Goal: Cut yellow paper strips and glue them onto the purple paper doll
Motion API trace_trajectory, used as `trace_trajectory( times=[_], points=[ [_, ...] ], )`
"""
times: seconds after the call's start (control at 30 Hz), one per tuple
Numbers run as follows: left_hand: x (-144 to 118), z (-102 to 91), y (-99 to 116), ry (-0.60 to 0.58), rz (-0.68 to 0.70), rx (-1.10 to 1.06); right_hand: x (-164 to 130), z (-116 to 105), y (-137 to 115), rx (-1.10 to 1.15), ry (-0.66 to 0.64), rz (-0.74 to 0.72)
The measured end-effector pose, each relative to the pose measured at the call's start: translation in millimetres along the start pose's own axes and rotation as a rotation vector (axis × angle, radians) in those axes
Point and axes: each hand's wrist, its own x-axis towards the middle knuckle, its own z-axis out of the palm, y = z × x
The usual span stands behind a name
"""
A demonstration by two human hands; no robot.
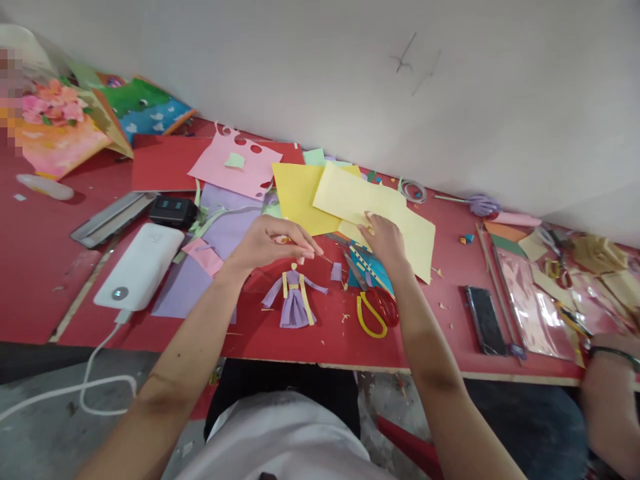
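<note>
My left hand (pixel 283 243) hovers over the table with its fingertips pinched on a thin stick (pixel 327 259), which points to the right. Just below it lies a paper doll (pixel 295 297) in a purple pleated dress with pale yellow strips. My right hand (pixel 384 241) is at the lower edge of a pale yellow paper sheet (pixel 357 191), thumb and fingertips closed on it. Scissors (pixel 371 317) with yellow and red handles lie under my right wrist, near a small purple paper piece (pixel 337 271) and a blue piece (pixel 373 272).
A white power bank (pixel 140 267) with a cable, purple paper (pixel 185 290) and pink paper (pixel 240 163) lie to the left. On the right are a phone (pixel 483 320) and a clear plastic sleeve (pixel 535 300). Another person's arm (pixel 610 393) rests at the right edge.
</note>
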Motion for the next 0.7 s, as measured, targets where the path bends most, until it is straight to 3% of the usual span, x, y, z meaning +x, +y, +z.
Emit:
trace_trajectory(
  times=[0.1, 0.2, 0.33, 0.47, 0.6, 0.7],
  points=[
    [0.8, 0.9, 3.9, -0.183, -0.135, 0.022, -0.7, 0.3, -4.4, -0.106, 0.033, -0.016],
    [2.7, 1.3, 3.8, -0.328, -0.185, 0.032, -4.9, -4.7, -4.8, -0.102, 0.120, 0.022],
    [3.0, 1.3, 0.2, -0.361, -0.215, 0.008, -24.8, -19.0, -11.8, 0.082, 0.357, 0.027],
    [2.0, -2.1, -3.5, -0.301, -0.223, 0.061, -72.2, -41.4, -33.7, 0.211, 0.548, 0.052],
    [4.2, -4.3, -5.3, -0.385, -0.219, 0.080, -131.2, -60.7, -59.6, 0.243, 0.698, 0.077],
    [6.1, -1.5, -8.1, -0.456, -0.245, 0.063, -162.7, -62.0, -72.5, 0.236, 0.674, 0.125]
  ],
)
